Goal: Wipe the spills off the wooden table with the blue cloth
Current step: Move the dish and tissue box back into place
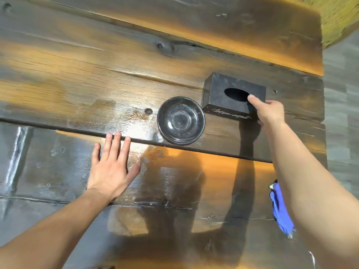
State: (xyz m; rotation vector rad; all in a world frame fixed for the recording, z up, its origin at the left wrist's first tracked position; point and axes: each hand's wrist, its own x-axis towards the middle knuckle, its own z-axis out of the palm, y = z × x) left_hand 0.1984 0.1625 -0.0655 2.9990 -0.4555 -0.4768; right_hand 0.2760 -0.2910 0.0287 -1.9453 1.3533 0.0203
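**Clearing the table before the wipe**

The right hand point(269, 111) is closing around the near right corner of the black tissue box point(233, 96), thumb on its lid, probably to shift it. The left hand point(112, 164) is lying flat and empty, 5 fingers spread, on the glossy, knotted wooden table point(77, 74). A round dark dish point(181, 120) is sitting beside the box. The crumpled blue cloth point(280, 208) is lying unheld near the table's right edge.

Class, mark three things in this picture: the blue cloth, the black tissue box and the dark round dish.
blue cloth point(279, 208): head view, middle of the visible strip beside the right forearm.
black tissue box point(219, 92): head view, top face, left of the oval opening.
dark round dish point(180, 120): head view, centre of its base.
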